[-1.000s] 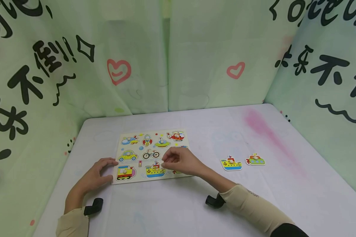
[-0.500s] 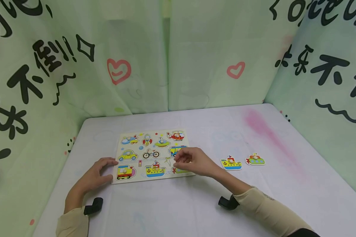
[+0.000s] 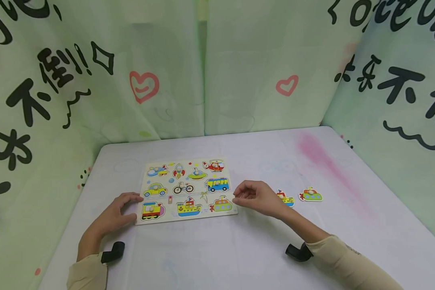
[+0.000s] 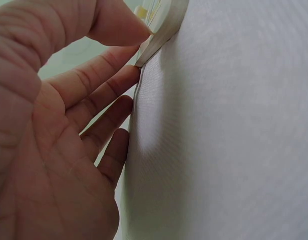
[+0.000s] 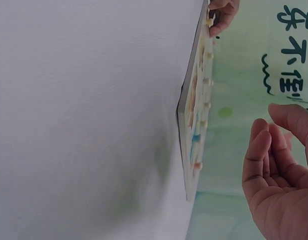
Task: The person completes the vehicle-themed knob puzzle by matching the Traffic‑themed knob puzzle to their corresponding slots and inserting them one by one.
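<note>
A cream knob puzzle board (image 3: 171, 213) with colourful vehicles lies flat on the table. My left hand (image 3: 117, 212) rests at its left edge, the thumb and index fingertips touching the side in the left wrist view. Just off the board's right edge hovers my right hand (image 3: 255, 197); its fingers bend loosely and hold nothing. In the right wrist view this hand (image 5: 279, 170) has a gap between thumb and fingers. Behind it lies a loose ship piece (image 3: 285, 199), partly hidden by the hand. A loose submarine piece (image 3: 310, 195) lies to its right.
The table (image 3: 210, 257) has a white cover with a pink smear (image 3: 326, 161) at the right. Green fabric (image 3: 239, 72) with black writing and red hearts hangs around its back and sides. A black device (image 3: 299, 253) sits at each wrist.
My right hand has moved right, from over the puzzle board to beside it, uncovering the bus and the submarine on the board. The left hand has stayed at the board's left edge.
</note>
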Tool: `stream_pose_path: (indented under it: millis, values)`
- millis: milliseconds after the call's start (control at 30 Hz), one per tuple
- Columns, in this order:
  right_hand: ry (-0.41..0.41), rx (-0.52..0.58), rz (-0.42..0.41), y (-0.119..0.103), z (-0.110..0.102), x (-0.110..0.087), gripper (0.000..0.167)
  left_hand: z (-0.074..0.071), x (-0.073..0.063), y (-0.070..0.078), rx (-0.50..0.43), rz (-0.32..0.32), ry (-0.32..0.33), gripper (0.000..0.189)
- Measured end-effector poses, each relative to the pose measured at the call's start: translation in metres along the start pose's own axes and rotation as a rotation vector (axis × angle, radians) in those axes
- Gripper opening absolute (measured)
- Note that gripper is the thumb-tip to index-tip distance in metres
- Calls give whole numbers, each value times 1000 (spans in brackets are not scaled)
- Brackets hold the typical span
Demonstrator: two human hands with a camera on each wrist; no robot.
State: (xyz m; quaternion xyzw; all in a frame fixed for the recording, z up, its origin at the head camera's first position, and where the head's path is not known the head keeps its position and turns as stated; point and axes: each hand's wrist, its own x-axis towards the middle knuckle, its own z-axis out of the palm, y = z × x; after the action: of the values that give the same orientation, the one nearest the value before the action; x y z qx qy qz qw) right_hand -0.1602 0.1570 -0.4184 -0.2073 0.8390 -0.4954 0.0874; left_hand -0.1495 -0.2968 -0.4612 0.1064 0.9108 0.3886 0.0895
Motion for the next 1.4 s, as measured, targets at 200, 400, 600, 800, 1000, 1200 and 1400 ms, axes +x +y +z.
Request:
stream_pose_path:
  millis: [200,400,600,800,1000,1200,1400]
  values:
    - [35,-10,56,9,-15,-13,18,0,-1,0,4,0,2,48]
    - [84,-32,97,21,-30,-24,18,0,-1,0,3,9,0,48]
    - [135,-26,128,31,-46,-37,23,-1,-2,-1,7,15,3,48]
    - [164,-40,168,40,-58,-46,23,-2,-2,-2,-2,19,4,48]
    - [198,-97,172,46,-68,-54,23,-1,-1,-4,0,34,8,48]
    - [219,-193,177,52,-78,-56,23,-1,0,-2,6,27,3,48]
    - [216,-218,224,56,-83,-54,23,0,0,-2,4,30,5,47]
